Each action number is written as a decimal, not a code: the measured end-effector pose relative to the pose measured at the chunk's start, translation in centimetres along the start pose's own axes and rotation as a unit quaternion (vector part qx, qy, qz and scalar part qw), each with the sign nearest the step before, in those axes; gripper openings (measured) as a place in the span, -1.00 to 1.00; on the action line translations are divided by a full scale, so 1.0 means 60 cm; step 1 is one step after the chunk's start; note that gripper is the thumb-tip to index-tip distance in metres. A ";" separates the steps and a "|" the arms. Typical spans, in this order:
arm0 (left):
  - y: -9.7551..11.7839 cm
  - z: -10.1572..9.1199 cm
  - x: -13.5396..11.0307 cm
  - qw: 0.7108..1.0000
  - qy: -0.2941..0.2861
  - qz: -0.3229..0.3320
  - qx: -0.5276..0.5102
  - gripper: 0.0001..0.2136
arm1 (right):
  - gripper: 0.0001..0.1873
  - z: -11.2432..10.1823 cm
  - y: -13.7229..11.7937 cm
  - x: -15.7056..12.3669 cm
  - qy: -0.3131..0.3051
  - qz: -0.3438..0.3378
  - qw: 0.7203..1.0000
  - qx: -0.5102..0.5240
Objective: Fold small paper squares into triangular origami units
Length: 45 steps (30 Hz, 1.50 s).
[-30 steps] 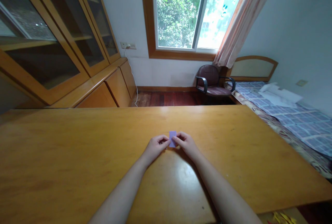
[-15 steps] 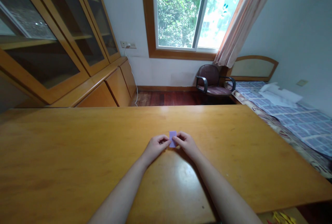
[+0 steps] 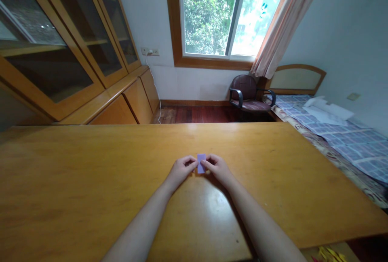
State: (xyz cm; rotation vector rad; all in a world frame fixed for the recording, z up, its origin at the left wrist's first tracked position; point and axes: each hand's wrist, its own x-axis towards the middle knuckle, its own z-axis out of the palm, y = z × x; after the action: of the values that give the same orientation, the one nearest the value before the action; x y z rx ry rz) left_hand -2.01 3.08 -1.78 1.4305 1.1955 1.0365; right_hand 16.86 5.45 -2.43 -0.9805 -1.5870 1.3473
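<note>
In the right hand (image 3: 219, 168), purple paper (image 3: 200, 169) sits part-hidden.

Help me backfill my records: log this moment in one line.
right hand: pinches purple piece | left hand: at the piece's left edge | underneath: wooden table

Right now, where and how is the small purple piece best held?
Probably by the long edges of the purple piece, pinched from left and right: it looks flat and narrow, longer than wide. The left grip is at one edge; the right grip has its thumb over the other.
</note>
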 end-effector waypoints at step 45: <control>0.019 0.007 -0.003 0.999 -0.018 0.000 0.045 -0.77 | -0.72 -0.001 -0.005 -0.001 0.007 0.017 1.000 -0.004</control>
State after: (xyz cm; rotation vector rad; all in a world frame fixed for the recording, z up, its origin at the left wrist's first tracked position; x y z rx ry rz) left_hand -1.42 2.78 -0.74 1.5130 1.2303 0.9632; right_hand 16.95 5.41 -2.15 -1.0235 -1.5730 1.3540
